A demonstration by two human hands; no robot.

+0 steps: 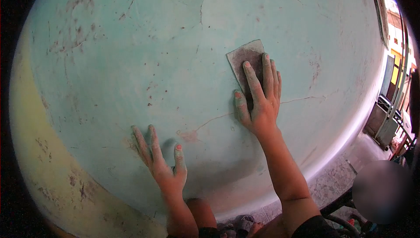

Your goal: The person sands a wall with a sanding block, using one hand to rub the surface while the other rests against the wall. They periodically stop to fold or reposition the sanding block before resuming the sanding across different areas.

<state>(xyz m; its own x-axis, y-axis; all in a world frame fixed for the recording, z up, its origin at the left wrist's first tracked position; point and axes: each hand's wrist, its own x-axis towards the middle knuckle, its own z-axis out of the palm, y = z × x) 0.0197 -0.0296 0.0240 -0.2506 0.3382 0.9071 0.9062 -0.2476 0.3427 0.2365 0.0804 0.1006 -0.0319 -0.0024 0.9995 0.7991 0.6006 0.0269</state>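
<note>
A pale green wall with cracks, chips and dark specks fills most of the view. My right hand holds a worn grey-brown sheet of sandpaper flat against it, fingers laid over the sheet and thumb to the left. The lower end of the sheet is hidden beneath the palm. Lower left, my left hand is at the wall with its fingers stretched and apart, holding nothing. Pale dust coats the fingers of both hands.
A yellow painted area borders the green at lower left. Tiled floor and feet in sandals show below. On the right are metal bars, a grey box-like object and a blurred round patch.
</note>
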